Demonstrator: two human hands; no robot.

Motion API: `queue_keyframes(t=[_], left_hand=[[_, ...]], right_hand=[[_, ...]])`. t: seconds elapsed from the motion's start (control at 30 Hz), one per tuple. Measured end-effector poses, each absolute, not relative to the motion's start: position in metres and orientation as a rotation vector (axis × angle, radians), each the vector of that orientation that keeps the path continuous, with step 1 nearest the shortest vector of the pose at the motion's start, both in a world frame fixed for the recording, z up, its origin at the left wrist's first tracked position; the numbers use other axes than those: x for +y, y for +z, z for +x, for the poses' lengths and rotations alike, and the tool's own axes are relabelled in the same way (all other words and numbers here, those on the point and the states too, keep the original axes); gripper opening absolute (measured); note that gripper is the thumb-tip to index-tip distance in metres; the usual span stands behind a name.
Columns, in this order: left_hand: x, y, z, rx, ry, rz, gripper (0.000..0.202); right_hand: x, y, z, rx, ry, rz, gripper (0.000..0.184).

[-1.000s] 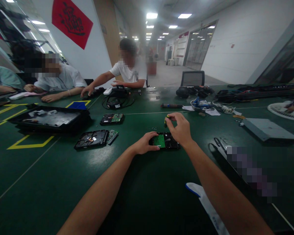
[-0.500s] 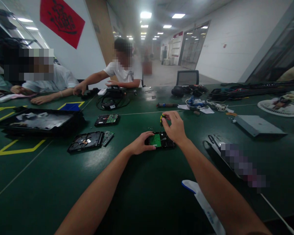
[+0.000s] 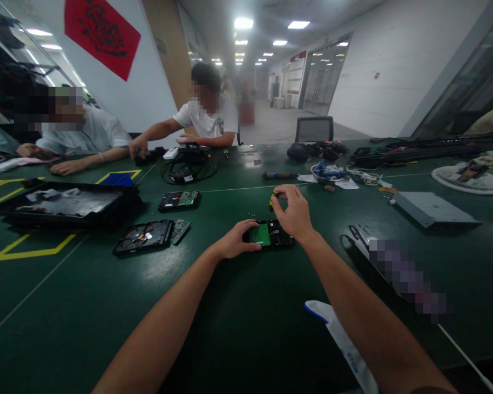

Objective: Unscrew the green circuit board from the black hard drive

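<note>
A black hard drive (image 3: 280,235) with a green circuit board (image 3: 261,234) lies on the dark green table in front of me. My left hand (image 3: 237,239) grips its left end, thumb along the near edge and fingers on the far edge. Above the drive, my right hand (image 3: 291,210) pinches a yellow and black screwdriver (image 3: 271,201) held upright. The screwdriver's tip is too small to make out against the board. Several tiny screws (image 3: 251,214) lie just beyond the drive.
To the left are another hard drive (image 3: 144,237), a loose circuit board (image 3: 181,231), a third drive (image 3: 179,200) and a black tray (image 3: 66,200). A grey metal box (image 3: 435,209), a phone-like item (image 3: 406,279) and a white strip (image 3: 347,345) lie right. Two people sit across the table.
My hands stay almost where they were, with the right fingers shifting slightly around the screwdriver handle. The co-worker's reaching hand across the table has moved a little to the right.
</note>
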State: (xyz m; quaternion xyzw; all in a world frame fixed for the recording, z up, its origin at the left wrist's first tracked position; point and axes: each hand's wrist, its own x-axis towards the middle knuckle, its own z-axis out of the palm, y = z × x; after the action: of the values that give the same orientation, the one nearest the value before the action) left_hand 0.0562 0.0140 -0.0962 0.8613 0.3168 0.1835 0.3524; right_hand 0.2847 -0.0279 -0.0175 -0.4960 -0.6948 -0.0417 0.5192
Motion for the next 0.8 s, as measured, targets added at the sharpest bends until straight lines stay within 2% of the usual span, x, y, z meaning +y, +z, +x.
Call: queue_keyframes(t=[0.8], left_hand=[[0.0139, -0.0956, 0.0571, 0.806, 0.495, 2.224, 0.084]], right_hand=[[-0.0289, -0.0159, 0.2831, -1.699, -0.122, -1.19, 0.019]])
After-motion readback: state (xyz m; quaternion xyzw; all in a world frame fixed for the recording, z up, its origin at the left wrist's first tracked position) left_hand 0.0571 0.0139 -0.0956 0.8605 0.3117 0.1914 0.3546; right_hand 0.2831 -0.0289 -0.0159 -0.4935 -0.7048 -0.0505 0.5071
